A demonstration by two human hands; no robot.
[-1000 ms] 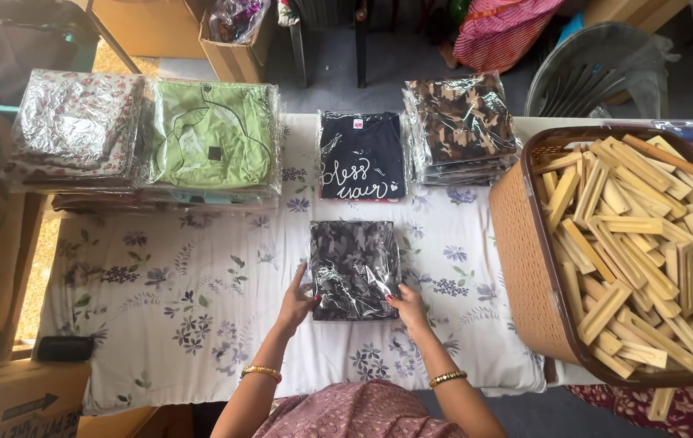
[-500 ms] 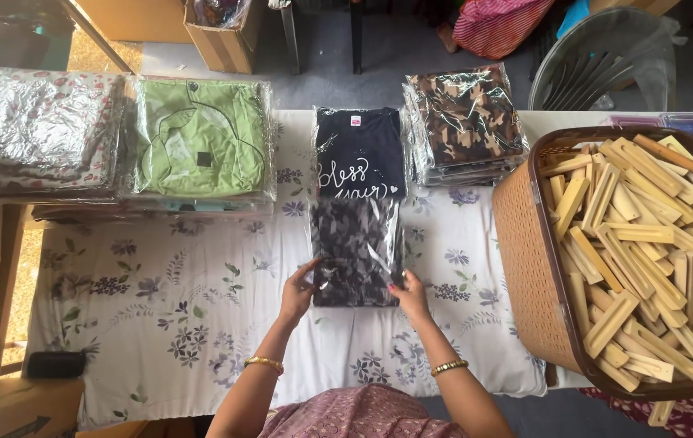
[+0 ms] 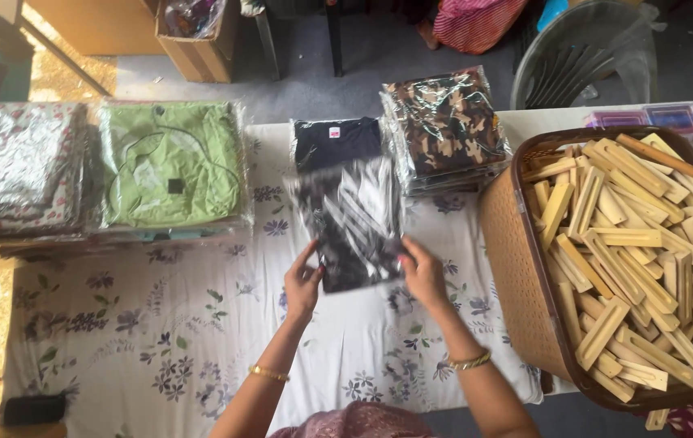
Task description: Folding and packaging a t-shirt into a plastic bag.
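Observation:
Both of my hands hold a dark patterned garment sealed in a clear plastic bag (image 3: 353, 223). My left hand (image 3: 304, 282) grips its lower left corner and my right hand (image 3: 422, 272) grips its lower right corner. The packet is lifted off the floral sheet (image 3: 160, 324) and its far end overlaps a black bagged garment (image 3: 336, 139) lying further back. The packet looks blurred.
Bagged stacks line the back: grey floral (image 3: 18, 166), green (image 3: 172, 166), and brown camouflage (image 3: 444, 126). A brown basket (image 3: 512, 251) full of pale wooden pieces stands at the right. A cardboard box (image 3: 196, 32) and a grey plastic chair (image 3: 581, 49) stand beyond the table.
The dark patterned packet lay flat on the sheet under my hands a second ago. I have lifted it and carried it away from me, over the black garment.

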